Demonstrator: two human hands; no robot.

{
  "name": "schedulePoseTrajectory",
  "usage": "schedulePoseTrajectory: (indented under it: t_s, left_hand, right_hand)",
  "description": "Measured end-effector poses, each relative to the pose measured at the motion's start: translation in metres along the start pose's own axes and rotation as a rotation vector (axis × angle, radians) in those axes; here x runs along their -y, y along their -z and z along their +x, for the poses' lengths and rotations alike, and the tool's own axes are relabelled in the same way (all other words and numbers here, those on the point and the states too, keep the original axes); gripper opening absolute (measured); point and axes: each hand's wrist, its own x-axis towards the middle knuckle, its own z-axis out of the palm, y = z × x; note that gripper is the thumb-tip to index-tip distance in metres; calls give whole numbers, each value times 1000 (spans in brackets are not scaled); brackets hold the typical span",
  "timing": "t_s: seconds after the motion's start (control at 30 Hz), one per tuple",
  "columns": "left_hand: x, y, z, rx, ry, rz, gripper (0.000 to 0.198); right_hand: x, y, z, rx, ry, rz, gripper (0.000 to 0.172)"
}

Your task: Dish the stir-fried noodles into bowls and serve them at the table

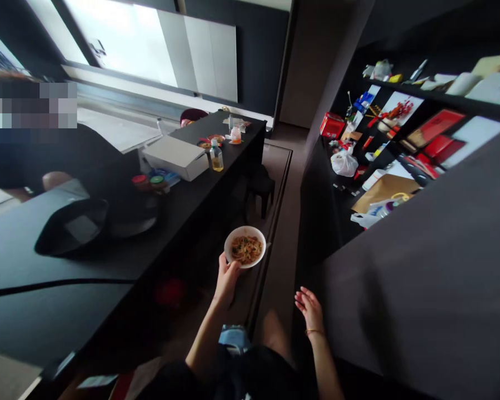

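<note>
A white bowl (228,244) is held out in front of me over the walkway. In it lies a brown, noodle-like dish (246,250) with green bits. My left hand (228,273) is closed on the bowl's near left rim, thumb towards the top. The fingers beneath the bowl are hidden. To the right, my right hand (309,306) hangs in the air with its fingers apart and nothing in it, a bracelet on the wrist. It is nearest to the dark panel at the right and does not touch the bowl.
Along the left runs a long dark counter (216,186) bearing a white box (177,155), a bottle (216,156) and a black basin (73,228). A person (58,150) is behind it. A stool (260,183) stands by the walkway (281,222). Cluttered shelves (425,91) line the right.
</note>
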Motion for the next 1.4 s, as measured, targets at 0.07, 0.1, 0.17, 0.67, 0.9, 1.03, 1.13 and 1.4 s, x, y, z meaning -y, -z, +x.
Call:
schedulePoseTrajectory:
  t_s: [0.07,0.1,0.17,0.67,0.9,1.03,1.13,1.4]
  left_hand:
    - [-2,-40,59,14,2,-22,52]
    - [0,-59,89,15,1,-39,50]
    - [6,-97,152,4,-4,-79,47]
    - [-37,-294,606,-417,-204,-289,47]
    - [-81,-293,885,-526,-259,-413,48]
    - [-101,-262,1034,-694,-243,-392,51]
    - [-105,-241,1108,-789,-182,-382,52]
    - [-115,-221,1183,-901,-156,-415,43]
  right_hand:
    - [22,-2,58,-73,-1,18,58]
    - [31,-4,90,-107,0,20,57]
    - [50,-9,158,-154,7,17,54]
    - [285,-326,602,305,56,-388,51]
    - [297,-607,786,573,300,-637,78]
    - [294,-778,881,643,353,-730,107]
    - [286,-883,932,674,345,-758,125]
    - [242,-1032,1005,761,457,-874,134]
